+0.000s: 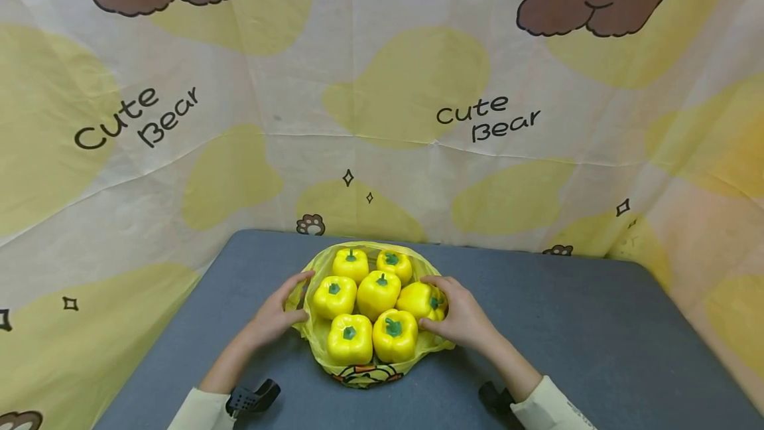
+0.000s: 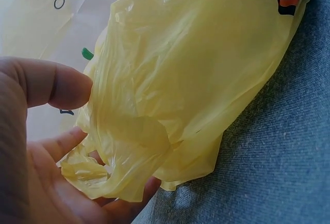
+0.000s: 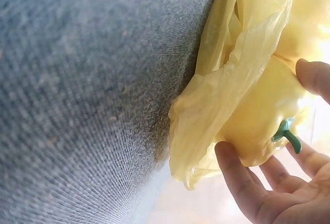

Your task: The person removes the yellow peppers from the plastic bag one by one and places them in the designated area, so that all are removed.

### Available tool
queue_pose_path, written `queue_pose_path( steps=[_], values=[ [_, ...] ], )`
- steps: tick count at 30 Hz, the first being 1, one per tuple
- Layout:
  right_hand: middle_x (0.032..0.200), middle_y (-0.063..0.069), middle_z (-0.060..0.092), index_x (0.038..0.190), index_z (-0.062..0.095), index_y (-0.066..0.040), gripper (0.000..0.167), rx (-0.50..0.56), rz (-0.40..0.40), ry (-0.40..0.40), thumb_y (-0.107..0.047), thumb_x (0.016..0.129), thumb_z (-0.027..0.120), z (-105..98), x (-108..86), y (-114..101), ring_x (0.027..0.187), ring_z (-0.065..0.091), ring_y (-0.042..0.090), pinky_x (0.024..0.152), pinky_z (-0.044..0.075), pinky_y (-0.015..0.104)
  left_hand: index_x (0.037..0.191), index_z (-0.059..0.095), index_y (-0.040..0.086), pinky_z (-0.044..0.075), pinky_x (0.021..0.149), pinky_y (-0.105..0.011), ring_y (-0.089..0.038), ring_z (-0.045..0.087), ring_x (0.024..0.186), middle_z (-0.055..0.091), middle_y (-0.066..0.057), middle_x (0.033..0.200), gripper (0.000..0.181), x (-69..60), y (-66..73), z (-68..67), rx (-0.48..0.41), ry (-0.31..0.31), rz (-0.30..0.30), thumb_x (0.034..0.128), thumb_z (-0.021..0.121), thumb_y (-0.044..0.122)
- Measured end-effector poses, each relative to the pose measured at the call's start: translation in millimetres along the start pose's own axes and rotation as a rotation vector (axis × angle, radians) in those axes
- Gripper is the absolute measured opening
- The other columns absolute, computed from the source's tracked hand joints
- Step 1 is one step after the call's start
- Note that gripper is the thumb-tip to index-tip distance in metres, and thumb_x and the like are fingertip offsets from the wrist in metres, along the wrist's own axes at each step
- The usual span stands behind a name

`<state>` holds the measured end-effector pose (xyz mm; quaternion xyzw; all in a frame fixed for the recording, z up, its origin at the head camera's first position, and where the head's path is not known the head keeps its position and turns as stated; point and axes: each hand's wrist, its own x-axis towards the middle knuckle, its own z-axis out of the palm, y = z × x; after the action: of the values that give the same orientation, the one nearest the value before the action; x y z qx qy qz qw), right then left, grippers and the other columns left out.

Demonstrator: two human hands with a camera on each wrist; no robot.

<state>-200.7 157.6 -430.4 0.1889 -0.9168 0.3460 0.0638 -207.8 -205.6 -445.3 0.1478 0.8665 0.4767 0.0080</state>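
Several yellow bell peppers (image 1: pixel 379 294) with green stems lie in an opened yellow plastic bag (image 1: pixel 319 344) on the table. At the bag's left side my left hand (image 1: pixel 276 308) holds its gathered edge between thumb and fingers; the left wrist view shows that hand (image 2: pixel 56 182) around the crumpled bag film (image 2: pixel 180 79). On the right, my right hand (image 1: pixel 462 314) has thumb and fingers curled round the rightmost pepper (image 1: pixel 418 300). In the right wrist view the fingers (image 3: pixel 242 177) and thumb touch this pepper (image 3: pixel 263 110), which sits inside the bag's rim (image 3: pixel 221 100).
A blue-grey table (image 1: pixel 573 330) extends to both sides of the bag. Behind it hangs a printed cloth (image 1: pixel 394 85) with yellow patches, bears and lettering. Dark straps with devices (image 1: pixel 253 398) are on both wrists.
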Motion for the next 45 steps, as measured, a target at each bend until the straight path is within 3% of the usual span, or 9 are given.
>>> queue_pose_path(
  steps=[13, 19, 25, 29, 34, 45],
  values=[
    [0.122, 0.008, 0.062, 0.129, 0.057, -0.011, 0.063, 0.031, -0.051, 0.062, -0.023, 0.071, 0.081, -14.1, -1.8, -1.1, 0.095, 0.059, 0.019, 0.076, 0.051, 0.035, 0.142, 0.041, 0.007, 0.023, 0.108, -0.065, -0.043, 0.027, 0.140, 0.035, -0.020, 0.152, 0.072, 0.3, 0.8, 0.6, -0.047, -0.008, 0.001, 0.0746, 0.065, 0.008],
    [0.122, 0.008, 0.064, 0.127, 0.060, -0.011, 0.059, 0.070, -0.077, 0.092, -0.021, 0.072, 0.081, -23.2, -0.8, -2.0, 0.100, 0.061, 0.021, 0.075, 0.054, 0.033, 0.143, 0.041, 0.006, 0.027, 0.107, -0.061, -0.043, 0.029, 0.139, 0.034, -0.022, 0.152, 0.072, 0.5, 1.4, 0.5, -0.066, -0.017, 0.003, 0.0743, 0.064, 0.007],
    [0.121, 0.005, 0.063, 0.126, 0.061, -0.014, 0.057, 0.057, -0.064, 0.120, -0.022, 0.073, 0.080, -32.1, -0.4, -1.6, 0.100, 0.060, 0.019, 0.074, 0.054, 0.035, 0.143, 0.041, 0.007, 0.033, 0.104, -0.054, -0.039, 0.034, 0.136, 0.034, -0.022, 0.151, 0.073, 0.4, 1.4, 1.4, -0.056, -0.014, 0.001, 0.0738, 0.064, 0.007],
    [0.121, 0.006, 0.061, 0.126, 0.062, -0.015, 0.055, 0.069, -0.039, 0.133, -0.023, 0.073, 0.079, -38.2, -0.6, 0.8, 0.099, 0.059, 0.021, 0.074, 0.053, 0.040, 0.143, 0.041, 0.008, 0.033, 0.104, -0.055, -0.039, 0.034, 0.135, 0.035, -0.022, 0.151, 0.072, 0.2, 2.2, 1.9, -0.056, -0.013, -0.008, 0.0741, 0.065, 0.008],
    [0.119, 0.007, 0.059, 0.126, 0.062, -0.017, 0.054, 0.091, -0.005, 0.154, -0.024, 0.075, 0.079, -44.3, 0.9, 9.2, 0.097, 0.056, 0.021, 0.075, 0.050, 0.038, 0.143, 0.041, 0.008, 0.034, 0.104, -0.054, -0.039, 0.036, 0.134, 0.035, -0.022, 0.151, 0.072, 0.5, 2.4, 2.3, -0.049, -0.017, -0.013, 0.0743, 0.065, 0.010],
    [0.120, 0.013, 0.060, 0.126, 0.061, -0.011, 0.055, 0.073, 0.032, 0.215, -0.021, 0.076, 0.079, -53.2, 4.0, 30.8, 0.095, 0.057, 0.025, 0.074, 0.050, 0.040, 0.142, 0.042, 0.007, 0.035, 0.103, -0.052, -0.039, 0.036, 0.134, 0.036, -0.023, 0.150, 0.072, 0.0, 2.2, 1.9, -0.048, -0.021, 0.009, 0.0741, 0.064, 0.009]
  ],
)
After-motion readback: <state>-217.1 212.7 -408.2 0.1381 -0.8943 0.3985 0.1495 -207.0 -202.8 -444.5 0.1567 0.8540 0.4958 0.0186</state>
